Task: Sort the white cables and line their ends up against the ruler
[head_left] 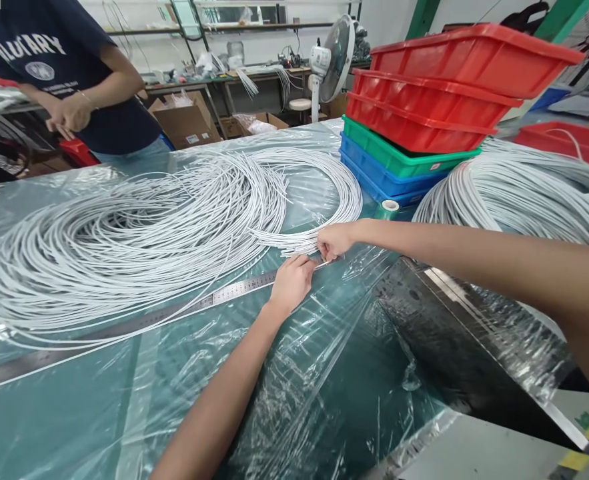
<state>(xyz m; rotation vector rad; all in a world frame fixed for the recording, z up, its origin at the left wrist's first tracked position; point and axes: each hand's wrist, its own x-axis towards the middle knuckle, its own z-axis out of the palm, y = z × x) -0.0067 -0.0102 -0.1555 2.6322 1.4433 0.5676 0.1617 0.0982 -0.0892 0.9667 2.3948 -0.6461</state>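
Observation:
My left hand (293, 283) lies closed over the right part of a long steel ruler (244, 287), pinching a white cable along it. Just beyond, my right hand (334, 240) is closed, with its fingertips on the end of the same cable near the ruler's end. The exact finger contact is partly hidden. A white cable (174, 318) runs along the ruler toward the left. Behind my hands lies a smaller coil of white cables (351, 193), its cut ends close to my right hand. A large loose heap of white cables (174, 247) spreads to the left.
Plastic film covers the green table (89, 413). Stacked red bins (424, 107) stand on green and blue trays (389, 173) at the back right, beside a tape roll (389, 208). More coiled cable (524, 193) lies right. A person (89, 87) stands across the table; a fan (331, 57) is behind.

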